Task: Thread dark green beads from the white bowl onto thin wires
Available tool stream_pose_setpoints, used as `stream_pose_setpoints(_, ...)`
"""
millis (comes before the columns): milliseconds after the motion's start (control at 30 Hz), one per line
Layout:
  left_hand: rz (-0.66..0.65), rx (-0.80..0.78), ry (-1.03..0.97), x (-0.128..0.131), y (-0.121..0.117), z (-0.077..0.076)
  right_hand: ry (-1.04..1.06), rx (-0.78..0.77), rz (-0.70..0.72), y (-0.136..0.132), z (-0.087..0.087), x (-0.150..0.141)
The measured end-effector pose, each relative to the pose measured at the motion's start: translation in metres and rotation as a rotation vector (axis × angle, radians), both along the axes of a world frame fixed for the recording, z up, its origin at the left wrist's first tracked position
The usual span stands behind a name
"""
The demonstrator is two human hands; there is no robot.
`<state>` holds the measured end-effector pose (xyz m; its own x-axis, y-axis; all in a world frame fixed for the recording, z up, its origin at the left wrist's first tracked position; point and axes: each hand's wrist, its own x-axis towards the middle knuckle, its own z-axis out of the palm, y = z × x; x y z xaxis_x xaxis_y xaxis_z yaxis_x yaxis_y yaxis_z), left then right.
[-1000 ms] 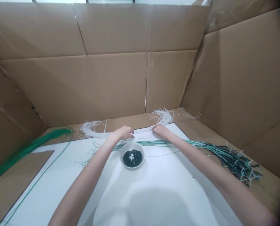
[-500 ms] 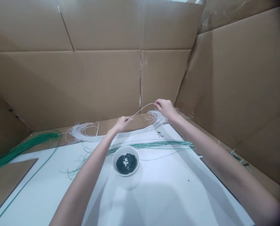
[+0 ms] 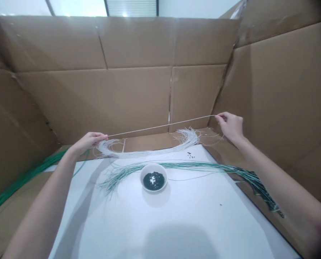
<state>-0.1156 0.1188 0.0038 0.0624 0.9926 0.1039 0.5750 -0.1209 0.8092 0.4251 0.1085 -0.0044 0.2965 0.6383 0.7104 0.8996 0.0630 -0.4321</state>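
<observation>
A thin white cord [image 3: 160,126] runs nearly straight between my two hands, above the white board. My left hand [image 3: 88,141] pinches it at the left, and my right hand [image 3: 231,126], a little higher, pinches it at the right. Below the cord lies a curved bundle of white cords [image 3: 155,154] with frayed-looking, upturned ends. In front of that, a bundle of green strands [image 3: 193,164] stretches across the board and off its right edge. A white bowl [image 3: 142,180] holds many small dark pieces [image 3: 155,184], with a pale patch of bowl showing among them.
Brown cardboard walls [image 3: 133,97] rise at the back and both sides. A thick green bundle [image 3: 22,181] lies at the left beside the white board [image 3: 187,212]. Several small dark beads [image 3: 190,155] are scattered near the back right, and one dark speck [image 3: 221,204] lies farther forward.
My hands have spread apart, left hand to the left and right hand to the right. The cord between them went from a short curve to a long, nearly straight line. The view has tilted up.
</observation>
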Motion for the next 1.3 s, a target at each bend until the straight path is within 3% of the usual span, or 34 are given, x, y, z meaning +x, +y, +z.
stream_pose_setpoints(133,0.115,0.076,-0.201,-0.02,-0.038,0.008,-0.047,-0.101,0.074,-0.006,-0.002,-0.041)
stream_pose_setpoints(200,0.149,0.119,-0.196,-0.017,-0.06,0.011,-0.129,-0.218,0.14,-0.012,-0.003,-0.075)
stream_pose_setpoints(267,0.121,0.153,-0.126,-0.004,-0.084,0.015,-0.229,-0.23,0.241,-0.027,-0.002,-0.118)
stream_pose_setpoints(433,-0.151,0.157,0.049,0.055,-0.144,0.019,-0.348,-0.133,0.891,-0.097,0.007,-0.238)
stream_pose_setpoints(500,-0.228,0.166,0.032,0.073,-0.16,0.016,-0.219,-0.222,1.085,-0.12,0.009,-0.271)
stream_pose_setpoints(567,-0.279,0.18,-0.025,0.08,-0.166,0.011,-0.086,-0.35,1.188,-0.132,0.007,-0.29)
stream_pose_setpoints(633,-0.244,0.208,-0.066,0.075,-0.163,0.002,0.027,-0.393,1.168,-0.133,0.001,-0.297)
stream_pose_setpoints(733,-0.067,0.241,-0.083,0.048,-0.145,-0.017,0.175,-0.362,1.056,-0.125,-0.007,-0.294)
stream_pose_setpoints(833,0.31,0.12,0.206,0.007,-0.12,-0.039,0.279,-0.312,0.997,-0.115,-0.009,-0.283)
stream_pose_setpoints(967,0.554,-0.007,0.408,-0.046,-0.101,-0.071,0.396,-0.272,0.923,-0.106,-0.005,-0.266)
stream_pose_setpoints(1100,0.571,-0.158,0.581,-0.072,-0.098,-0.104,0.445,-0.275,0.906,-0.1,-0.004,-0.258)
stream_pose_setpoints(1300,0.551,-0.192,0.81,-0.071,-0.091,-0.134,0.47,-0.285,0.909,-0.091,-0.008,-0.258)
